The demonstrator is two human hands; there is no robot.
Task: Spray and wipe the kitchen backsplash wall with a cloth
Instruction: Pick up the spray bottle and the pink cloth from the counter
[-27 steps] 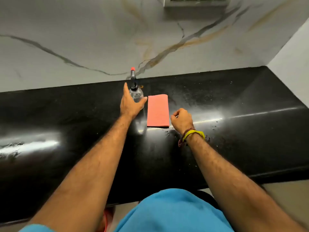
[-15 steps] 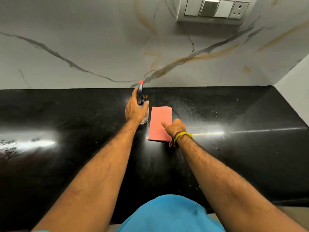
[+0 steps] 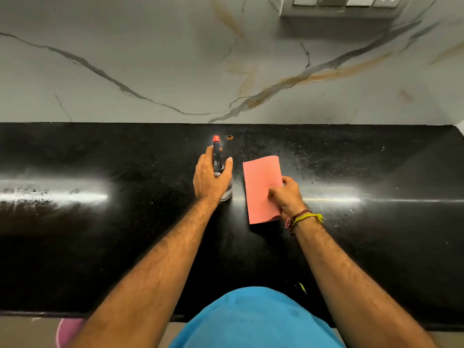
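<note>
**A:** From the head camera, where do the task's things lie on the glossy black stone countertop [image 3: 125,247]?

**B:** Both sit in its middle, nearer the back edge than the front. The clear plastic spray bottle with a black trigger head and red nozzle tip [image 3: 217,156] stands upright, nozzle aimed straight at the white marble-look backsplash wall with grey and rust veins [image 3: 150,59]. The left hand [image 3: 211,180] is wrapped round the bottle's neck. Just beside it, to the right, lies the flat folded salmon-pink cloth [image 3: 261,187], its long axis running front to back.

**A:** And the right hand?

**B:** The right hand [image 3: 286,195], with red and yellow threads at the wrist, pinches the cloth's right edge, thumb on top, fingers curled round the edge. The cloth's near right corner looks slightly raised, though I cannot tell if it is off the counter.

**A:** So what does the coming move turn on?

**B:** The wall is dead ahead of both hands, beyond the back edge. The bottle hand is nearer it and already pointed that way, so I judge spraying needs only a lift. A grey switch plate [image 3: 344,3] is on the wall up to the right; spray should be kept off it.
</note>
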